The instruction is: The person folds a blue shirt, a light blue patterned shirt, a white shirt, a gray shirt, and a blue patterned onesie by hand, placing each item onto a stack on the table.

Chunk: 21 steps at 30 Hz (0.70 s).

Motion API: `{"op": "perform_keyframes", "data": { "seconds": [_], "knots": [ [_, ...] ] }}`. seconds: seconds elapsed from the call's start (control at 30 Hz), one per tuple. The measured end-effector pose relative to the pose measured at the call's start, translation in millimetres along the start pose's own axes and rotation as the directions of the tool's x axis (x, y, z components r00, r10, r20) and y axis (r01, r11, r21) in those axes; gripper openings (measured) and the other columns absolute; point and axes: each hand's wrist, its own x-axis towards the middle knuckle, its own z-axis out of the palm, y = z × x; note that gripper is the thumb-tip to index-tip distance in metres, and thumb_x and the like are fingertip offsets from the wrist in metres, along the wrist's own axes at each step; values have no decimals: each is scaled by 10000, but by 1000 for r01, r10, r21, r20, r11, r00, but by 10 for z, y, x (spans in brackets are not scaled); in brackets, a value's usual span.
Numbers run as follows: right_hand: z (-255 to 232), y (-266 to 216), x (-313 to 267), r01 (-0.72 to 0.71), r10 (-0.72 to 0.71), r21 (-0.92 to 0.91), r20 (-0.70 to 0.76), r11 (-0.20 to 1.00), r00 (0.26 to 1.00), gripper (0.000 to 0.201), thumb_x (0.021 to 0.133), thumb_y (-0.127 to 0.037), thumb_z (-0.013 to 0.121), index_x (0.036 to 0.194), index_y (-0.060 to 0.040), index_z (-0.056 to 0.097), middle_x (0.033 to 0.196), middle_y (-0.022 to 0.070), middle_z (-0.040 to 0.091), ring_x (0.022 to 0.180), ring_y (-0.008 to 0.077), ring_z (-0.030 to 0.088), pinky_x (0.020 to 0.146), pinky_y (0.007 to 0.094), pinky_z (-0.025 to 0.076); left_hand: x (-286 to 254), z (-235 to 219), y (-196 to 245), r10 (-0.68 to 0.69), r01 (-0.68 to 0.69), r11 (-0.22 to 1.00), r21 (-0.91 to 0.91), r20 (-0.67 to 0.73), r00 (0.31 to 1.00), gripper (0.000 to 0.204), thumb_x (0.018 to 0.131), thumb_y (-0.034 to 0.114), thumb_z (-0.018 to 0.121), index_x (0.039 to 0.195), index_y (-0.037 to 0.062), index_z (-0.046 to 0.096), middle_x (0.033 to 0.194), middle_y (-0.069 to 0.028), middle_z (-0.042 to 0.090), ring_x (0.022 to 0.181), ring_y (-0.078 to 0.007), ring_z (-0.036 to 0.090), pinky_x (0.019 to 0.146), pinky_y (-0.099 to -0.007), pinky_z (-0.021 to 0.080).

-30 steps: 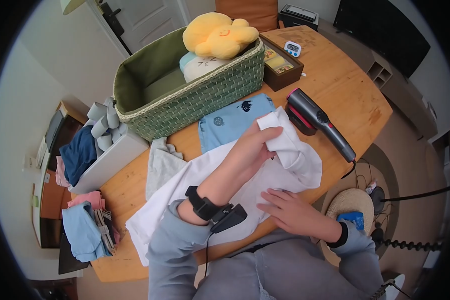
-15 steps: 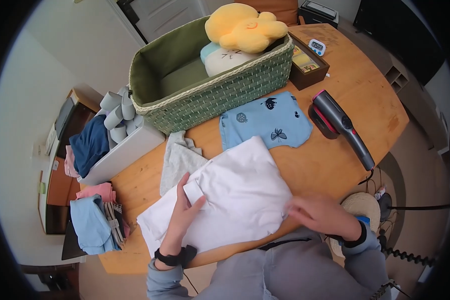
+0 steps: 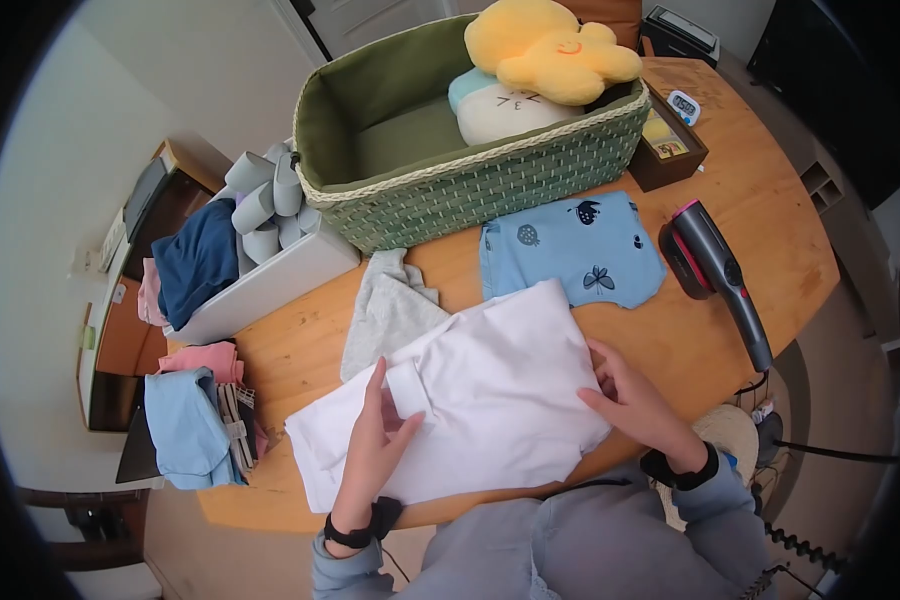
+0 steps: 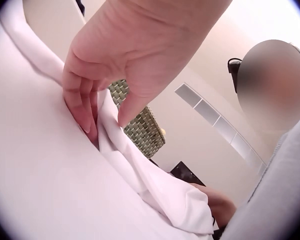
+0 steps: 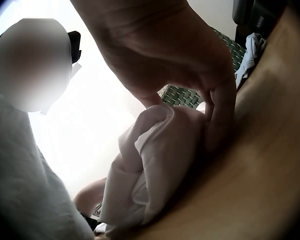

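A white garment [image 3: 500,400] lies folded on the wooden table [image 3: 790,240], with a cuff-like band [image 3: 406,390] on top near its left part. My left hand [image 3: 375,450] pinches a fold at that band; in the left wrist view, fingers [image 4: 85,115] tuck into the cloth and the thumb sits across the fold. At the garment's right edge, my right hand [image 3: 645,405] holds the cloth between thumb and fingers, as the right wrist view shows a bunched edge [image 5: 160,145] there. Behind it lies a blue printed garment [image 3: 560,260], partly overlapped.
A green woven basket [image 3: 470,195] with plush toys [image 3: 555,55] stands at the back. Right of it are a brown box [image 3: 670,165], a timer [image 3: 683,107] and a handheld steamer [image 3: 720,270]. Left are a grey garment [image 3: 385,310], a white bin [image 3: 270,300] and folded clothes [image 3: 190,430].
The left hand lowered the gathered white cloth, which now lies folded flat, and moved left to the band. The right hand went from resting on the cloth to gripping its right edge.
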Motion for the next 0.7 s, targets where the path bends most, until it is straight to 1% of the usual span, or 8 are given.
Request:
{"op": "perform_keyframes", "data": {
  "seconds": [0.07, 0.17, 0.33, 0.4, 0.47, 0.5, 0.57, 0.7],
  "knots": [
    [51, 119, 59, 26, -18, 161, -49, 987, 999, 683, 846, -201, 662, 1390, 4, 303, 845, 73, 535, 756, 158, 546, 704, 287, 465, -57, -51, 49, 88, -78, 972, 222, -33, 996, 706, 824, 25, 654, 1437, 119, 317, 932, -65, 553, 795, -128, 580, 674, -238, 481],
    [136, 206, 137, -69, 80, 347, -16, 935, 997, 740, 852, -139, 657, 1436, -12, 220, 1115, 86, 520, 970, 158, 538, 838, 299, 455, -106, -89, 102, 109, -115, 954, 275, 37, 993, 617, 823, 0, 628, 1388, 91, 398, 923, -92, 551, 809, -186, 593, 708, -274, 486],
    [164, 180, 218, 75, -121, 605, 36, 792, 992, 722, 822, 34, 548, 1451, -32, 200, 1419, 124, 309, 1287, 182, 348, 1049, 315, 312, -151, -91, 36, 163, -177, 914, 365, 70, 984, 621, 787, -80, 569, 1367, 88, 423, 1084, -149, 570, 976, -266, 586, 851, -346, 470],
    [88, 197, 205, 117, -140, 548, 0, 828, 990, 718, 810, 50, 530, 1448, -32, 212, 1405, 122, 328, 1266, 182, 374, 1036, 311, 325, -176, -107, 1, 212, -225, 877, 425, 79, 974, 622, 767, -90, 556, 1350, 94, 444, 1104, -171, 555, 993, -312, 571, 868, -392, 459],
    [-3, 172, 172, 155, -160, 484, -33, 861, 987, 715, 797, 66, 512, 1445, -32, 225, 1392, 121, 348, 1245, 182, 399, 1022, 308, 339, -188, -140, -124, 402, -411, 573, 709, 193, 895, 620, 752, -68, 540, 1340, 112, 462, 1247, -173, 505, 1156, -301, 500, 991, -466, 378],
    [-58, 130, 148, 127, -122, 445, -39, 887, 992, 725, 789, 75, 519, 1444, -35, 228, 1381, 115, 372, 1227, 172, 417, 1018, 299, 336, -190, -160, -142, 399, -407, 574, 711, 191, 897, 620, 752, -68, 540, 1340, 112, 462, 1247, -173, 505, 1156, -301, 500, 991, -466, 378],
    [-94, 117, 129, 97, -86, 406, -44, 909, 995, 736, 781, 84, 525, 1444, -38, 231, 1370, 109, 396, 1209, 161, 435, 1014, 291, 334, -196, -210, -169, 369, -257, 308, 916, 134, 920, 589, 771, -20, 529, 1338, 125, 468, 1311, -166, 460, 1241, -303, 432, 1068, -519, 272],
    [-124, 54, 94, 144, -124, 306, -85, 941, 989, 681, 804, 42, 517, 1431, -21, 260, 1338, 158, 428, 1212, 208, 451, 990, 296, 363, -125, -381, -227, 386, -141, 261, 955, 31, 922, 567, 798, -2, 533, 1344, 137, 462, 1333, -157, 448, 1250, -301, 425, 1066, -539, 259]
  ]
}}
